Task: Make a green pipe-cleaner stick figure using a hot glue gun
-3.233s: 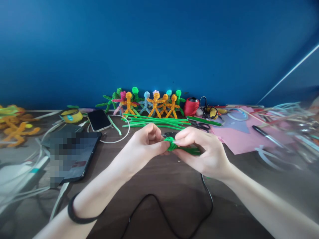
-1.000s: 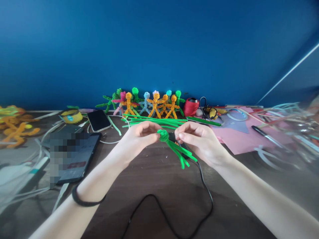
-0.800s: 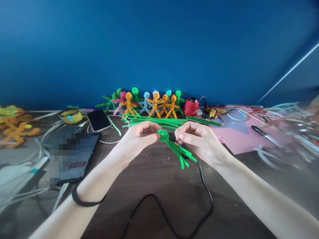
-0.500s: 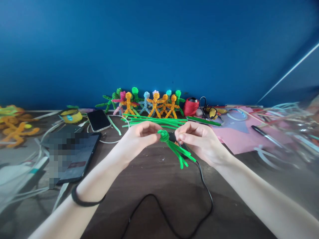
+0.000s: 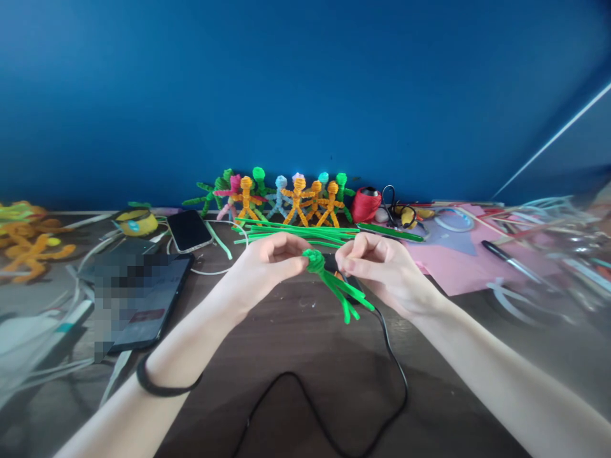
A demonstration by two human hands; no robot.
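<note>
Above the middle of the table, my left hand [image 5: 274, 261] pinches the wound head of a green pipe-cleaner bundle [image 5: 315, 262] between thumb and fingertips. Several loose green ends [image 5: 344, 296] splay down and to the right from the knotted head. My right hand [image 5: 377, 267] is just right of the head, thumb and forefinger pressed together. Whatever lies in that pinch, if anything, is too small to make out. Behind the hands lie several straight green pipe cleaners [image 5: 296, 232].
Pipe-cleaner figures [image 5: 298, 194] stand against the blue wall. At left are a phone [image 5: 189, 230], a dark tablet-like device [image 5: 153, 312] and orange pieces [image 5: 35, 254]. A black cable [image 5: 394, 350] loops across the table [image 5: 229, 394]. Right are red thread [image 5: 366, 207], pink paper [image 5: 443, 267] and a marker [image 5: 508, 259].
Almost nothing differs. The fingers of my right hand have shifted very slightly, and the green bundle stays in my left hand's pinch.
</note>
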